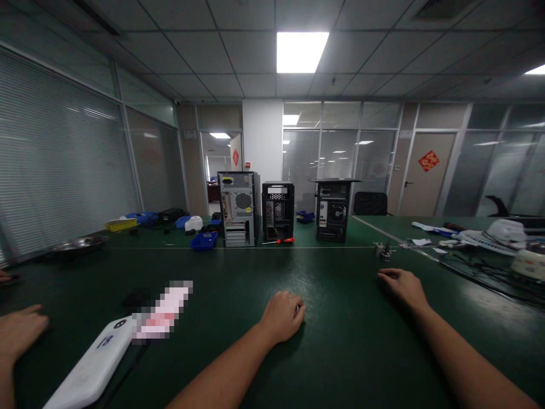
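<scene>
My left hand [283, 315] rests on the green table [332, 341] near the middle, fingers curled under into a loose fist; whatever is inside is hidden. My right hand [402, 286] lies palm down on the table further right, fingers stretched out to the left and holding nothing. Both hands are apart from any object. The nearest things are a white oblong device [91, 363] at the lower left and small metal parts [384, 250] beyond my right hand.
Three computer towers [238, 209] [277, 211] [333, 211] stand across the table with a red-handled screwdriver [284, 240] and a blue bin [203, 241] by them. A metal tray [74, 245] sits left. Another person's hand [19, 332] rests at the left edge. Cables and white gear [502, 236] lie right.
</scene>
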`<state>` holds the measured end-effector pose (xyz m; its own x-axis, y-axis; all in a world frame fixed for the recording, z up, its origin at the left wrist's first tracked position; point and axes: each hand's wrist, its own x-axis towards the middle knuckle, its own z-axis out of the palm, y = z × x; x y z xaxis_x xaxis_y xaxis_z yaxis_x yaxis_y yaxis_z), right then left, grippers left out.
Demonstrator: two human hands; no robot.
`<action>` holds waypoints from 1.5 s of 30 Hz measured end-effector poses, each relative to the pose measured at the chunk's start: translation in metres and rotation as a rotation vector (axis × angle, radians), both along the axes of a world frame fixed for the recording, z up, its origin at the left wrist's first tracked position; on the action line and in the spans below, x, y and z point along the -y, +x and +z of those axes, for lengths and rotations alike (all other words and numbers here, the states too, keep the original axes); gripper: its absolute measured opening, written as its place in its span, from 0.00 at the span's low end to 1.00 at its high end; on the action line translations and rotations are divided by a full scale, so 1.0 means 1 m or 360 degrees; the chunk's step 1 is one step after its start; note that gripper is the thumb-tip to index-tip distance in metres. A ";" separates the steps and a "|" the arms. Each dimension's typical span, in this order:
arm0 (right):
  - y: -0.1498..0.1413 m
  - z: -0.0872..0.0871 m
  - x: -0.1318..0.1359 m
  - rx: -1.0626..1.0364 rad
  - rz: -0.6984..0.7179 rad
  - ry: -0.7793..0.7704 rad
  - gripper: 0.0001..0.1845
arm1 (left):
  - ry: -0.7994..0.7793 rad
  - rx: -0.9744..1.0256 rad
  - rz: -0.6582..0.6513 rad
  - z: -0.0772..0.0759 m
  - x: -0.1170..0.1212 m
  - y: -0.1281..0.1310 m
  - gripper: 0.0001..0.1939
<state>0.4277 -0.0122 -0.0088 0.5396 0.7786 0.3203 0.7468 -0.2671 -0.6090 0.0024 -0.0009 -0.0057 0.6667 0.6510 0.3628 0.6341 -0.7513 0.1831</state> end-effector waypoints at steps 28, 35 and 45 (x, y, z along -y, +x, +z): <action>0.010 -0.010 -0.007 -0.0200 0.0021 0.0004 0.27 | -0.0017 0.0029 0.0020 0.001 0.004 -0.003 0.13; 0.011 -0.010 -0.008 -0.0146 0.0002 -0.0076 0.28 | -0.0022 0.0012 0.0027 0.001 0.004 -0.002 0.13; 0.007 -0.016 -0.009 0.0063 0.0089 -0.0180 0.33 | -0.0020 0.0024 0.0055 0.003 0.004 -0.002 0.13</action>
<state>0.4347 -0.0027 -0.0249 0.4828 0.8396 0.2489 0.7855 -0.2895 -0.5469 0.0000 -0.0044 -0.0028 0.6380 0.6784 0.3643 0.6568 -0.7264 0.2024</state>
